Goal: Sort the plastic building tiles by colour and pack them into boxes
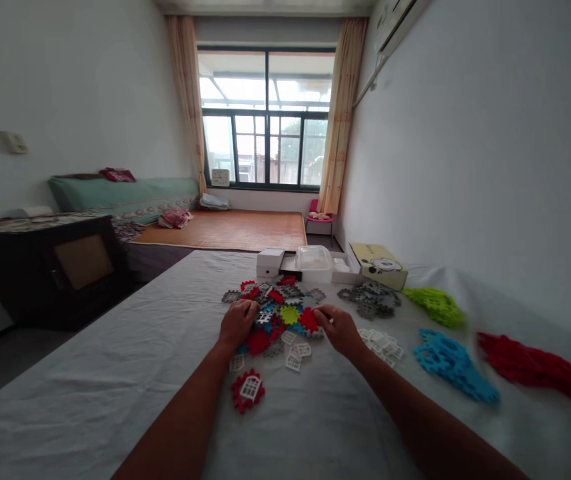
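Observation:
A mixed pile of toothed plastic gear pieces in red, grey and blue lies before me on the cloth. At its left edge my left hand has its fingers curled together; what they hold, if anything, is hidden. My right hand pinches the edge of a red gear piece on the pile's right side. Left of that piece sits a lime green gear piece. Several small white window-frame pieces lie just in front of the pile. Closer to me, a red gear piece lies beneath a white window-frame piece.
To the right are sorted heaps: grey gears, white window pieces, lime green gears, blue gears and red gears. Behind stand a white box, a clear plastic tub and a yellow carton.

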`<state>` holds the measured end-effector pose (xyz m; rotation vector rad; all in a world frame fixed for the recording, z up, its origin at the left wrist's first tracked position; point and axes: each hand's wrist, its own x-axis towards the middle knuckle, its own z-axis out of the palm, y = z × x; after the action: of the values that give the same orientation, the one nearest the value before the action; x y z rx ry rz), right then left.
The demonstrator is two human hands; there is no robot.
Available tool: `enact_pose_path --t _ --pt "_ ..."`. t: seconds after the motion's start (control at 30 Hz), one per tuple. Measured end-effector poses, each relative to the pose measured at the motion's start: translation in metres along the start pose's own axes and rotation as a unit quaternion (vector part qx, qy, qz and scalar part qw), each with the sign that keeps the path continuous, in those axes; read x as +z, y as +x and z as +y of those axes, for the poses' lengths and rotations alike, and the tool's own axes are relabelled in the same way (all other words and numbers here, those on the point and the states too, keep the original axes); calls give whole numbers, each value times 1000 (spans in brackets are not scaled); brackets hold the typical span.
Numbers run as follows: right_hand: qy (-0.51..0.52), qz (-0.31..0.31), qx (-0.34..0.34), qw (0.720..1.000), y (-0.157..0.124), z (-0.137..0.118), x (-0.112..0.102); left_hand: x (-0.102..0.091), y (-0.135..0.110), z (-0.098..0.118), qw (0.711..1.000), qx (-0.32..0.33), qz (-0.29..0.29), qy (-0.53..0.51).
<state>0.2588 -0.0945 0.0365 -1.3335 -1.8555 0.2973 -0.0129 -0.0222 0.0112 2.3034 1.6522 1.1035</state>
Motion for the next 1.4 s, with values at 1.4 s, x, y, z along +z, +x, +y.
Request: enact_pose_path --t 1.4 --pt "-173 -108 -59 977 17 -7 24 4 -5 9 998 62 11 -24"
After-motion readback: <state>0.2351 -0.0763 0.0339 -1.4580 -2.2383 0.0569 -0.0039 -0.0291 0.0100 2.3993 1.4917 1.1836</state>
